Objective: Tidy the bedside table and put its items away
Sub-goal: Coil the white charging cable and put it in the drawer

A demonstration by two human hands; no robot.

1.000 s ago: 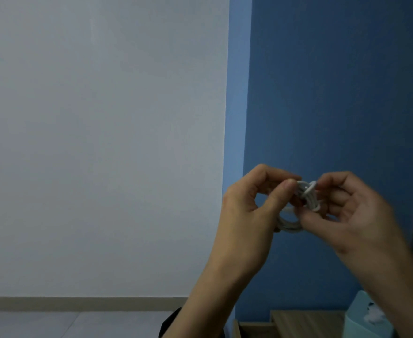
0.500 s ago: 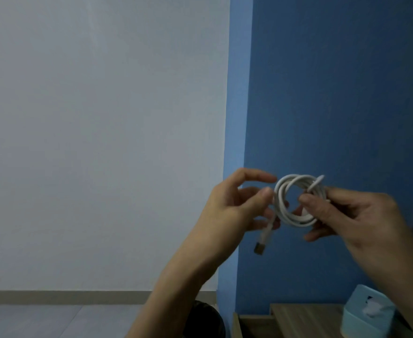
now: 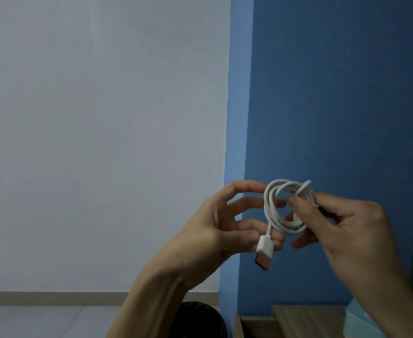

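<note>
White cable (image 3: 268, 206), wound into a small coil, hangs in the air in front of the blue wall (image 3: 334, 106), well above the wooden surface (image 3: 307, 318). We see the right hand (image 3: 346, 230) pinching the coil's right side between the thumb and the curled fingers behind it, with one thin cable end poking up past the thumb. The left hand (image 3: 225, 228) is released, its fingers spread and loosely bent; the index tip touches the top of the coil and the middle finger reaches into the loop. From the coil's lower left a short tail drops to a white plug (image 3: 265, 250) with a red tip, lying against the left hand's lower fingers. Below, we make out a pale blue tissue box (image 3: 354, 323) on the surface at the right and a black bin (image 3: 200, 320) on the floor by the white wall (image 3: 103, 142).
</note>
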